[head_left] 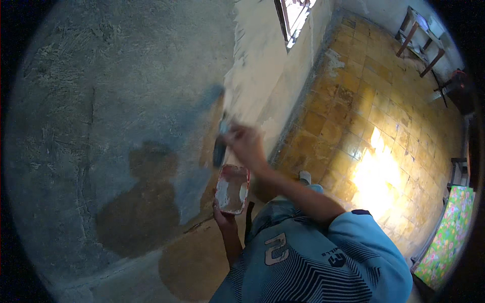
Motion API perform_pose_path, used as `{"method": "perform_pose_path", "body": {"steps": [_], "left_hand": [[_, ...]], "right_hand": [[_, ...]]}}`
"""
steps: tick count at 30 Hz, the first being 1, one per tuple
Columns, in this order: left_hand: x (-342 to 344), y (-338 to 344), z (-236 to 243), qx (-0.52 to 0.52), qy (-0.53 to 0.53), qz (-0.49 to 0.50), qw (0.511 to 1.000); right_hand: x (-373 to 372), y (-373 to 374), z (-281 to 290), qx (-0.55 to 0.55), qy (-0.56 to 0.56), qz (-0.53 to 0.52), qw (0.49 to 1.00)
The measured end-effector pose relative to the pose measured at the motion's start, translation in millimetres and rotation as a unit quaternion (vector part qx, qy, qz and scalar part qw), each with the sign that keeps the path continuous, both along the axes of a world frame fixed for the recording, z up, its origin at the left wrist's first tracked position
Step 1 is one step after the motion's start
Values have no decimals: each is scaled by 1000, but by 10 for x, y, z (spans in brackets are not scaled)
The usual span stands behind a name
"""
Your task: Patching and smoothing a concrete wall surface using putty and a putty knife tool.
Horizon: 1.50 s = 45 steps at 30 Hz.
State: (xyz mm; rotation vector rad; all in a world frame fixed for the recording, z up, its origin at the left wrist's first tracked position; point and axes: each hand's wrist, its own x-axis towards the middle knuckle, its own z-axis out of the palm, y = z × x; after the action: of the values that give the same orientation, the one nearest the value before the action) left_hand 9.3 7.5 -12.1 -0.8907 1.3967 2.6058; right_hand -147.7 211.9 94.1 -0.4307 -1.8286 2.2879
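Hands grasped a tray and tool beside a rough wall (101,76)

The left hand (224,216) clasped the lower end of a red-rimmed rectangular tray (236,172), near the wall; its underside fingers were hidden. Whitish paste (243,191) streaked the tray's inside. Just above, the right hand (245,144) gripped a dark hand tool (220,151), both motion-blurred, the tool's outline unclear. At far right, the picture's rim cut off a flowered cloth (447,237).

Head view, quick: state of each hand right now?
Left hand: closed, holding the red-rimmed tray.
Right hand: motion-blurred, but seems closed on a dark tool.
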Motion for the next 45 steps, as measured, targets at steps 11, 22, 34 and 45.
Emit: {"method": "perform_pose_path", "body": {"steps": [11, 22, 34, 45], "left_hand": [[3, 38, -47, 4, -33, 4, 999], [-77, 324, 247, -47, -2, -2, 999], [-44, 429, 189, -88, 44, -9, 995], [48, 240, 129, -80, -59, 28, 995]], "right_hand": [[-123, -24, 109, 107, 66, 10, 992], [-949, 708, -103, 133, 1, -26, 991], [-944, 1063, -175, 75, 4, -53, 996], [255, 53, -219, 48, -18, 93, 994]]}}
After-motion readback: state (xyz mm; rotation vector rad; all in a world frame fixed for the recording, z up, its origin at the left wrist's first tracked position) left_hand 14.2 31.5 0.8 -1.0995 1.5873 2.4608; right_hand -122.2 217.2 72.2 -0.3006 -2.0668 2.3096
